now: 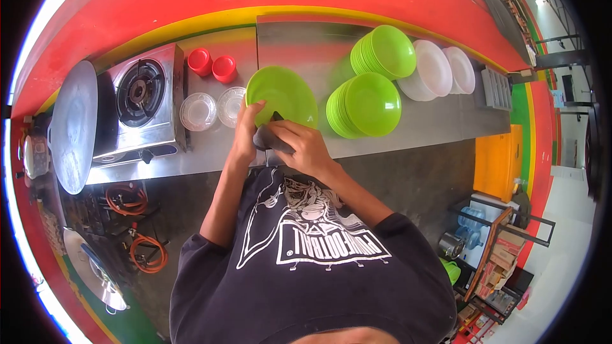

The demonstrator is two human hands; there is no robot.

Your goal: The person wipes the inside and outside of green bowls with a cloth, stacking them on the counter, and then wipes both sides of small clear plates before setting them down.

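Observation:
A green bowl is held up over the front part of the steel counter. My left hand grips its near left rim, with the thumb over the inside. In my right hand is a dark grey cloth, bunched at the bowl's near edge and partly covered by the fingers. Just right of the bowl stands a stack of green bowls, with another green stack behind it. Two clear glass dishes lie left of my left hand.
A gas stove and a large metal wok are at the left of the counter. Red cups stand behind the glass dishes. White bowls and a grey rack are at the right.

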